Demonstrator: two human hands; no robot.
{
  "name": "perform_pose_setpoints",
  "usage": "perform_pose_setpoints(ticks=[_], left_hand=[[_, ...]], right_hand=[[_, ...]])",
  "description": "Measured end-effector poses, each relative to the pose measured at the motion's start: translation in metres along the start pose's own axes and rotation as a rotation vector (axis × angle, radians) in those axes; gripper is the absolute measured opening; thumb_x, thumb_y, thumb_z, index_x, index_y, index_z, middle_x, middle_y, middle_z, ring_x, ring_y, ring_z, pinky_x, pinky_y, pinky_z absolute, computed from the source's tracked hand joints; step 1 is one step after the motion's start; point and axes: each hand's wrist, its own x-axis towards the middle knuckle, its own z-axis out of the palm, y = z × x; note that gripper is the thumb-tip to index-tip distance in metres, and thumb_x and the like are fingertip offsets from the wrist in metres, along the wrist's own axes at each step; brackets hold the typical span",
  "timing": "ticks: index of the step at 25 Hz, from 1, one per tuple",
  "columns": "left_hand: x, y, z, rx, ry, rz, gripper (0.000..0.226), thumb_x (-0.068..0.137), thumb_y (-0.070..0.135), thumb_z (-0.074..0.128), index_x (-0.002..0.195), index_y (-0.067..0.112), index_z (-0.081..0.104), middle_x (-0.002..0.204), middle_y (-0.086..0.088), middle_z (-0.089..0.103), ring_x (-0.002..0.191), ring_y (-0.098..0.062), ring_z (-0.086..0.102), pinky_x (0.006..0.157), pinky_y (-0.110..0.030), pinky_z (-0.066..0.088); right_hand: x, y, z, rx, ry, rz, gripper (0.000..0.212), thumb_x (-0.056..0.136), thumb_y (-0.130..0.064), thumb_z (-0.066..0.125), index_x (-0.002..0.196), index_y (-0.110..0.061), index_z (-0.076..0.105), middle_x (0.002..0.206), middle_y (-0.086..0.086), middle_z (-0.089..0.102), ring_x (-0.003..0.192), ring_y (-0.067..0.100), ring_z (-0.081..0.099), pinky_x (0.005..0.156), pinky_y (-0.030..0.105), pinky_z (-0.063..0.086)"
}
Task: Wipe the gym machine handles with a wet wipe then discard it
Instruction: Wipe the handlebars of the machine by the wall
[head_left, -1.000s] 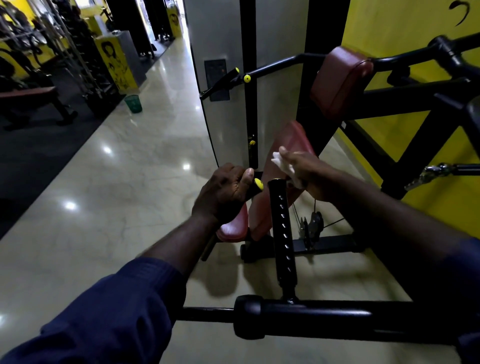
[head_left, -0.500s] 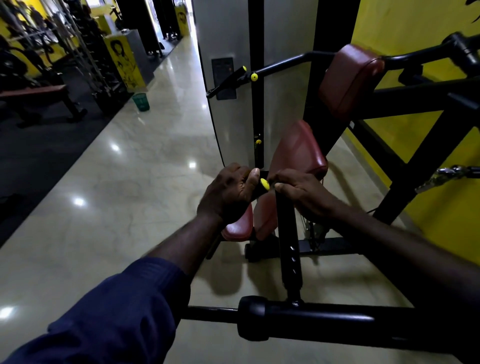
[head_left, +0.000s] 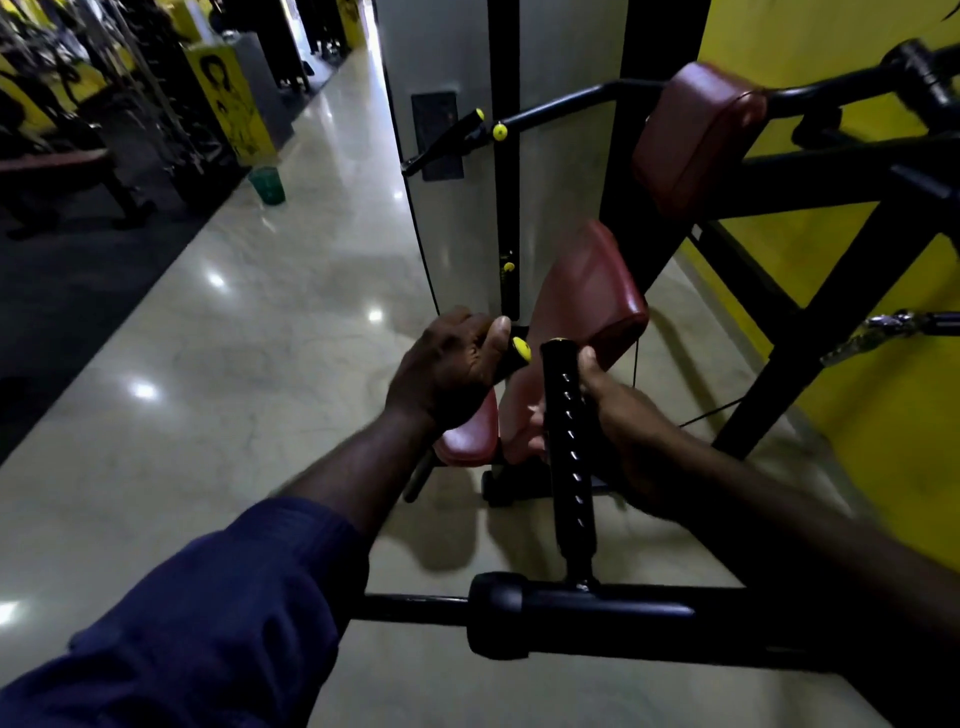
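- Your left hand (head_left: 447, 366) sits at the centre of the frame. Its fingers are curled over the near handle (head_left: 508, 358), a short black grip ending in a yellow cap (head_left: 521, 349) that pokes out past your thumb.
- Your right hand (head_left: 623, 415) is just to the right of it, wrapped round the upright post (head_left: 569, 467), a black bar with a row of holes. The thumb lies up along the post's right side near its top, and the fingers (head_left: 535, 421) show curled at its left side.
- The wet wipe cannot be made out. The right hand is blurred and the post covers the palm, so you cannot tell whether the wipe lies between palm and post.
- The two hands are near each other but apart, with the yellow cap between them.
- Behind both hands stands a tilted red pad (head_left: 587, 291), and a smaller red pad (head_left: 467, 441) shows just below your left wrist.
- The post's foot meets a thick black crossbar (head_left: 597, 616) running across the lower centre of the frame.
- The far handle (head_left: 447, 143) — black, with yellow caps — sits at upper centre, well apart from both hands.
- A green bin (head_left: 267, 184) stands at upper left on the pale polished floor (head_left: 234, 364).
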Motion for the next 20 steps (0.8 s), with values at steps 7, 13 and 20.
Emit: perform_pose_setpoints(ticks=[7,13,20], left_hand=[[0.001,-0.005,0.002,-0.005,-0.004,0.025,0.044,0.108,0.048,0.037,0.083,0.021,0.061,0.081,-0.001,0.053,0.075,-0.022,0.054,0.067,-0.038,0.045],[-0.001,-0.002,0.000,-0.018,-0.018,0.027,0.051,0.106,0.054,0.030,0.084,0.023,0.063,0.079,0.002,0.055,0.080,-0.024,0.058,0.067,-0.037,0.046],[0.002,-0.011,0.004,-0.050,-0.075,0.001,0.064,0.102,0.065,0.022,0.093,0.025,0.071,0.088,-0.001,0.065,0.082,-0.023,0.063,0.068,-0.036,0.050]], right_hand=[[-0.042,0.081,0.013,-0.973,-0.104,-0.515,0.101,0.088,-0.083,0.017,0.164,-0.019,0.002,0.169,-0.001,-0.023,0.156,0.013,-0.018,0.124,0.019,-0.002],[-0.003,0.061,0.027,-1.357,0.341,-0.717,0.086,0.102,-0.051,0.036,0.159,0.005,0.004,0.167,0.029,-0.006,0.156,0.039,-0.008,0.125,0.039,0.005],[-0.074,0.096,0.035,-1.652,0.160,-0.578,0.083,0.101,-0.054,0.025,0.161,0.000,0.003,0.169,0.018,-0.017,0.155,0.045,-0.009,0.123,0.054,0.023]])
